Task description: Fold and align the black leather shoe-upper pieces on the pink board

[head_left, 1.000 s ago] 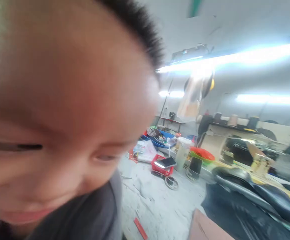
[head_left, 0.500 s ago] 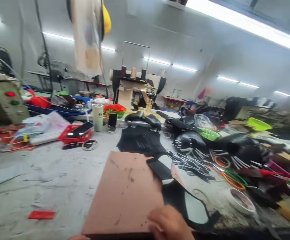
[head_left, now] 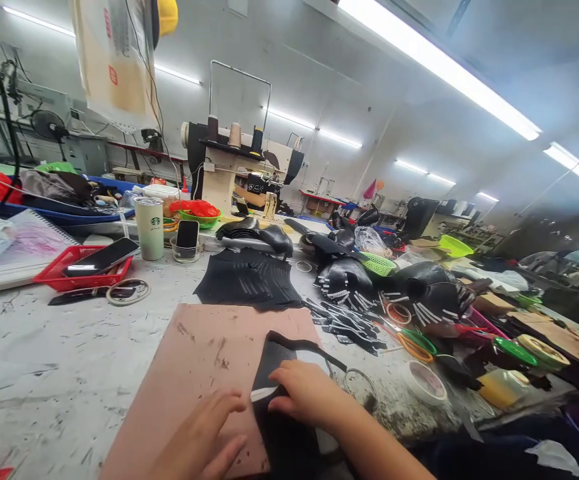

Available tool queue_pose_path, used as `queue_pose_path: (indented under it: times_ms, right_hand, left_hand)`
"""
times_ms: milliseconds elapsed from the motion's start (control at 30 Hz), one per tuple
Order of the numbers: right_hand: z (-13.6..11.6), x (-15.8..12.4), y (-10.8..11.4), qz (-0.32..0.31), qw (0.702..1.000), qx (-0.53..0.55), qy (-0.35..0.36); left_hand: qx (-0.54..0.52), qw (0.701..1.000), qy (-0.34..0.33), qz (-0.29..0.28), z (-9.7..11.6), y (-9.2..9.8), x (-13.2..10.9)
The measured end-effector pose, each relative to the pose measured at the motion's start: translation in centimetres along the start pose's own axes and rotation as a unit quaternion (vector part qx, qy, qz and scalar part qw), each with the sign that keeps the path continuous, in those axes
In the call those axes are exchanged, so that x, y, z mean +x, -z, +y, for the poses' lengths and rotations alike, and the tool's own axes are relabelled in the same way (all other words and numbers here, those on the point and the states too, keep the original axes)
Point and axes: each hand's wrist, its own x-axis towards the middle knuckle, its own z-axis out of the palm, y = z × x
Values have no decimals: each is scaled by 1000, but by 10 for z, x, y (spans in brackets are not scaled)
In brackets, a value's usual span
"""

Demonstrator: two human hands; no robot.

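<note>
My right hand (head_left: 305, 395) has its thumb and fingers closed on a black cut piece (head_left: 289, 433) with pale lining patches and a white strip (head_left: 263, 393). The piece lies over the right part of a pinkish-brown board (head_left: 194, 360) in front of me. My left hand (head_left: 209, 430) hovers over or rests on the board, left of the black piece, fingers apart and holding nothing. Beyond the board lies a stack of black cut pieces (head_left: 249, 277). Narrow black pieces with white edges (head_left: 352, 327) are heaped to its right.
A red basket with a phone (head_left: 102, 260), a tumbler (head_left: 150, 230) and a glass holding a phone (head_left: 187, 241) stand back left. A sewing machine (head_left: 219, 183) is behind. At right are a tape roll (head_left: 426, 383), scissors (head_left: 414, 343) and a yellowish jar (head_left: 504, 387).
The black piece with pale patches has come from the board's right side onto the board, under my right hand. My left hand has come into view over the board. The view has swung right.
</note>
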Motion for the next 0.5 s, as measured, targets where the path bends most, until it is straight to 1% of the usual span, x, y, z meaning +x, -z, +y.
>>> queue_pose_path:
  times_ms: [33, 67, 133, 200, 267, 333, 367, 433, 500]
  right_hand:
    - [0, 2, 3, -2, 1000, 16, 11]
    - [1, 5, 4, 2, 999, 29, 13]
    - [9, 16, 2, 17, 999, 44, 4]
    - [17, 27, -7, 20, 999, 43, 7]
    - [22, 34, -16, 18, 999, 41, 19]
    - [19, 34, -23, 28, 999, 33, 17]
    - [15, 33, -25, 37, 999, 29, 8]
    - [5, 29, -26, 54, 998, 27, -17]
    - [-6, 25, -27, 61, 996, 40, -52]
  left_hand:
    - [32, 999, -8, 4, 1, -3, 7]
    - [66, 998, -9, -6, 4, -7, 13]
    - [127, 991, 13, -44, 12, -15, 23]
    - [177, 978, 42, -97, 21, -23, 28]
    - [218, 966, 46, -129, 26, -25, 32]
    - [242, 961, 36, -130, 26, -19, 44]
    - [251, 960, 33, -120, 24, -13, 53]
    - [269, 959, 38, -86, 17, 5, 82]
    - [292, 954, 56, -44, 7, 25, 119]
